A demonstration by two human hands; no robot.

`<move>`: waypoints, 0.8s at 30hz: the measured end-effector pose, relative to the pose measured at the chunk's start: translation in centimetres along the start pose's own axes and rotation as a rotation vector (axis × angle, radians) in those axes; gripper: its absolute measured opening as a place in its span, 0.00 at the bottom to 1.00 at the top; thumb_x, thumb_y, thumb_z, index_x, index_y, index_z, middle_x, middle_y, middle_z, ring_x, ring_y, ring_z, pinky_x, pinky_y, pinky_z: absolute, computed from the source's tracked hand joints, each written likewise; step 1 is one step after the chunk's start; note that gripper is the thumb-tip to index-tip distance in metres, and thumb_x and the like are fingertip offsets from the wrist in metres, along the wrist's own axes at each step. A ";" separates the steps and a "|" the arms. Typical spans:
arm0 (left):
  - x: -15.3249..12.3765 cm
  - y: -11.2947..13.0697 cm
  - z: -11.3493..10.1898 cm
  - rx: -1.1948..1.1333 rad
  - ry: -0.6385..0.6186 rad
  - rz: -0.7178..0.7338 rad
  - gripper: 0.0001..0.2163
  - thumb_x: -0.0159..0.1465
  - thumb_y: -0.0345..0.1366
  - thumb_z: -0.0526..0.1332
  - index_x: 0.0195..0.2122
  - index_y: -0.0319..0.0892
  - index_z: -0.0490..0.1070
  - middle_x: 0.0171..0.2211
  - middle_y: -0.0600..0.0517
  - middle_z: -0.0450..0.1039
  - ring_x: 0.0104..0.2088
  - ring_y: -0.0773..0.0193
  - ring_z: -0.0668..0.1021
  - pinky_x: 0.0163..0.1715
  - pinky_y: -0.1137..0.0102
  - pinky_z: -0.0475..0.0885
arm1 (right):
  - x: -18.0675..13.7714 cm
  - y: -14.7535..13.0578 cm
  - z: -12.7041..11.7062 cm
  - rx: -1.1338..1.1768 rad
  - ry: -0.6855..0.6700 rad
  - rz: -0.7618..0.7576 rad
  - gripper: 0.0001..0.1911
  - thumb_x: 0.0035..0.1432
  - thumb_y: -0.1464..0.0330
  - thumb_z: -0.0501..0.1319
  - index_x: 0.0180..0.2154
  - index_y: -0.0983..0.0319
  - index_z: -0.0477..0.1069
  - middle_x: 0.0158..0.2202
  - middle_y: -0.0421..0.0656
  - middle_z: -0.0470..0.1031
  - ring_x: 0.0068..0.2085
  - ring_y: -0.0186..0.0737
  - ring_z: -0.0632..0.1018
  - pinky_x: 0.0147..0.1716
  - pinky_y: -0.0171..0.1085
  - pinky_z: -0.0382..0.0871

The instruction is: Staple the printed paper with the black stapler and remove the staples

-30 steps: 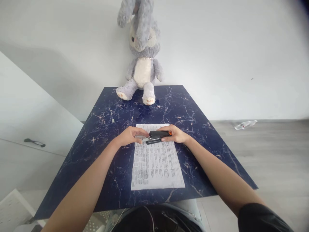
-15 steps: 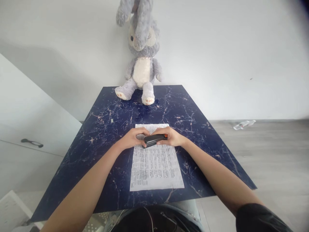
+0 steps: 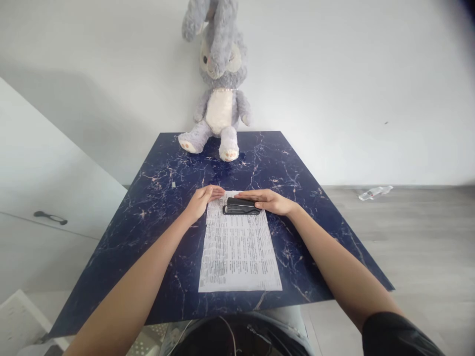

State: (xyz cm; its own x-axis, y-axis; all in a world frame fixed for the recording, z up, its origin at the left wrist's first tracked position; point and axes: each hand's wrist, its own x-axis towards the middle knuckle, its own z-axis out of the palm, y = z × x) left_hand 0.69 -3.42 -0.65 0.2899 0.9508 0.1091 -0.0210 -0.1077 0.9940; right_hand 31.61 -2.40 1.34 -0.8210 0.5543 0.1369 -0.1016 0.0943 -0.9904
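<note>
The right hand, loosely open, touches the right end of an elongated black stapler over a white printed paper sheet; the left hand, open and empty, is left of the stapler.

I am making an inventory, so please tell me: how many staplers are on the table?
1. The black stapler, at the right hand, lies on the printed paper towards its far edge. No other shows.
</note>
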 end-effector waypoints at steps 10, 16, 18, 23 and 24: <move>0.1 -0.2 -0.1 0.004 0.006 0.001 0.26 0.73 0.58 0.56 0.47 0.38 0.79 0.49 0.38 0.83 0.51 0.50 0.84 0.61 0.51 0.76 | -0.3 0.8 -0.7 0.054 0.061 0.104 0.34 0.66 0.64 0.71 0.69 0.55 0.65 0.68 0.52 0.70 0.69 0.49 0.71 0.69 0.54 0.62; 0.1 -0.2 -0.1 -0.012 0.012 0.000 0.25 0.73 0.58 0.56 0.47 0.38 0.79 0.48 0.39 0.83 0.50 0.51 0.84 0.61 0.52 0.75 | 0.0 0.1 0.1 -0.159 0.100 0.082 0.30 0.64 0.59 0.71 0.64 0.59 0.72 0.65 0.52 0.74 0.64 0.52 0.76 0.64 0.53 0.70; 0.0 -0.1 0.0 -0.031 0.007 -0.009 0.25 0.73 0.57 0.57 0.47 0.38 0.80 0.48 0.38 0.83 0.50 0.51 0.84 0.61 0.52 0.75 | 0.5 -0.3 1.2 -0.380 0.102 0.004 0.32 0.61 0.59 0.73 0.65 0.58 0.72 0.63 0.50 0.76 0.61 0.52 0.79 0.62 0.51 0.73; 0.1 0.2 -0.2 -0.209 0.070 -0.012 0.22 0.71 0.53 0.63 0.47 0.37 0.81 0.51 0.38 0.82 0.54 0.49 0.83 0.62 0.53 0.73 | 1.6 -0.4 3.7 -0.896 0.213 -0.123 0.22 0.67 0.68 0.66 0.61 0.57 0.74 0.51 0.44 0.84 0.47 0.45 0.85 0.51 0.44 0.80; 0.1 0.3 -0.4 -0.292 0.083 -0.015 0.20 0.70 0.51 0.65 0.48 0.37 0.81 0.52 0.38 0.82 0.55 0.48 0.82 0.63 0.53 0.72 | 1.6 -0.3 3.9 -0.974 0.263 -0.174 0.21 0.69 0.70 0.63 0.61 0.58 0.74 0.53 0.46 0.83 0.50 0.45 0.85 0.53 0.45 0.80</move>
State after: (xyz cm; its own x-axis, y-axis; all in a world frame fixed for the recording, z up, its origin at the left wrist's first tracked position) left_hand 0.34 -3.23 -0.32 0.2137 0.9734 0.0828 -0.2945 -0.0166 0.9555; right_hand 28.11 -4.75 1.83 -0.6772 0.6219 0.3933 0.3898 0.7565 -0.5251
